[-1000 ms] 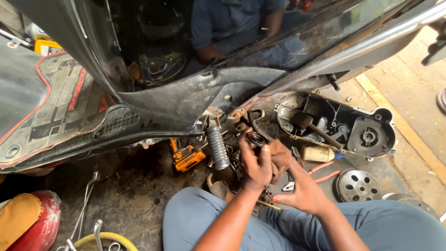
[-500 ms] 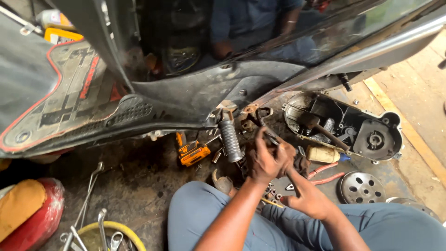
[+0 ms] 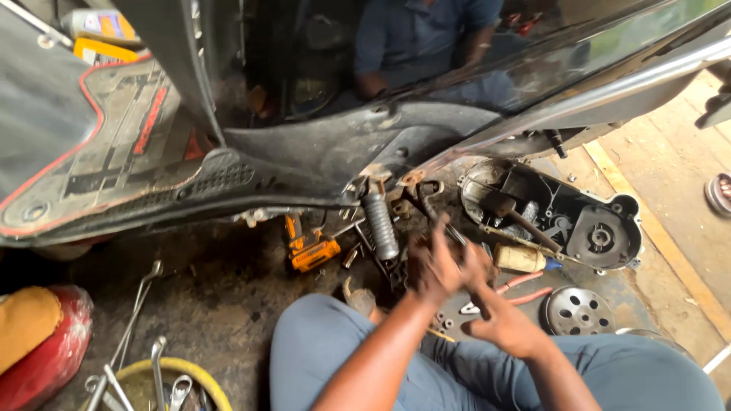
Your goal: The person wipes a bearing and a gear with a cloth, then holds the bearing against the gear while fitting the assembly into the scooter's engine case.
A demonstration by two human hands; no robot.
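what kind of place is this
Most likely a scooter repair workshop: a scooter with its engine case opened, spanners lying on the oily floor, and both hands working by the shock spring.

Down on the grimy, oil-dark workshop floor (image 3: 228, 304), plenty is scattered about. An orange-and-black tool (image 3: 311, 247) lies beneath the scooter body. Right of it, a round perforated metal disc (image 3: 580, 310) sits flat, near a black engine cover (image 3: 556, 213). Red-handled pliers (image 3: 518, 289) rest between them, beside a small cream cylinder (image 3: 521, 259). Far left, long spanners (image 3: 137, 312) lean out of a yellow-rimmed tub (image 3: 202, 380).
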